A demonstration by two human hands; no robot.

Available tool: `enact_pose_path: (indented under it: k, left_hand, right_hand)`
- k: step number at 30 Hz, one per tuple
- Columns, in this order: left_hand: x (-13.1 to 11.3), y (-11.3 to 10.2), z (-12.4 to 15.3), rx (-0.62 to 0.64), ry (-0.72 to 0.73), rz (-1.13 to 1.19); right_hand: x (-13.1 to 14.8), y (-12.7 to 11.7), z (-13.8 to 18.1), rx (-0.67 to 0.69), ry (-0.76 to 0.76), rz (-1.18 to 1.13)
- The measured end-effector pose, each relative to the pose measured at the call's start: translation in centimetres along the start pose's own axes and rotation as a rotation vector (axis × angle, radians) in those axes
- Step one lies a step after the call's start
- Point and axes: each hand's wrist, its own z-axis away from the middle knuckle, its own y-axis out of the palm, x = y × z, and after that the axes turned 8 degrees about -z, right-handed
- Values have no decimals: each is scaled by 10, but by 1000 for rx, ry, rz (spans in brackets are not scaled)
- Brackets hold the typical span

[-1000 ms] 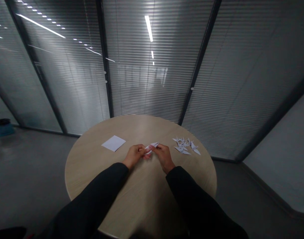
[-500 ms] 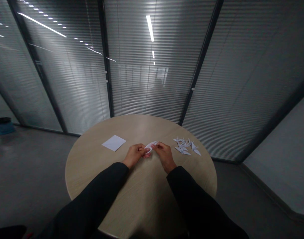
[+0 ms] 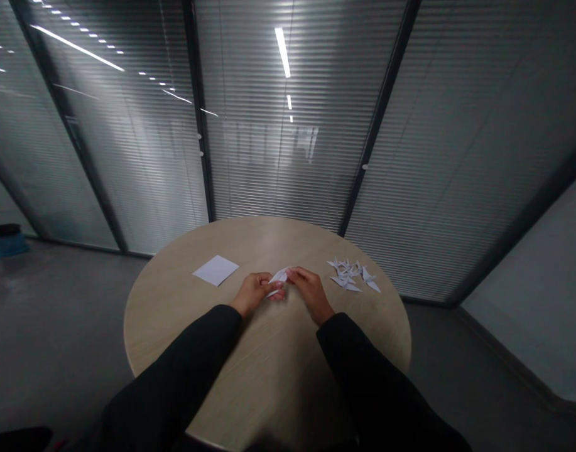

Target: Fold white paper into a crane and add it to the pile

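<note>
Between my two hands is a small piece of folded white paper (image 3: 280, 275), held over the middle of the round table. My left hand (image 3: 255, 292) grips its lower left part, the fingers closed around it. At its upper right end, my right hand (image 3: 309, 290) pinches the tip between thumb and fingers. Part of the paper is hidden by my fingers. To the right lies a group of several folded white paper cranes (image 3: 348, 275). A flat stack or sheet of white square paper (image 3: 216, 270) rests to the left; its thickness is hard to tell.
The round wooden table (image 3: 269, 238) has its far edge close to a glass partition with blinds (image 3: 278, 169). A blue bin with a dark rim (image 3: 5, 240) stands on the floor at far left. A pale wall (image 3: 532, 301) is on the right.
The folded paper has turned slightly and shifted a little left in my hands. My right hand's fingers have moved a bit up along its tip. Everything on the table stays put.
</note>
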Motion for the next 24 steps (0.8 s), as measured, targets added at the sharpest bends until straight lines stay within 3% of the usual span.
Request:
enact_pose_path:
  k: [7,15,20,24]
  left_hand:
    - [-3,5,4,76,14,-20]
    - [-5,3,7,133,110,-111]
    - [2,-3,2,76,32,3]
    - [5,-7,-3,-18,-20,117]
  right_hand:
    - [-7,-5,-4,-50,-35,43]
    - [-11,-5,-4,16,-76,136]
    - [-9,-6,-1,0,-265,274]
    - [-6,-3,4,106,-450,433]
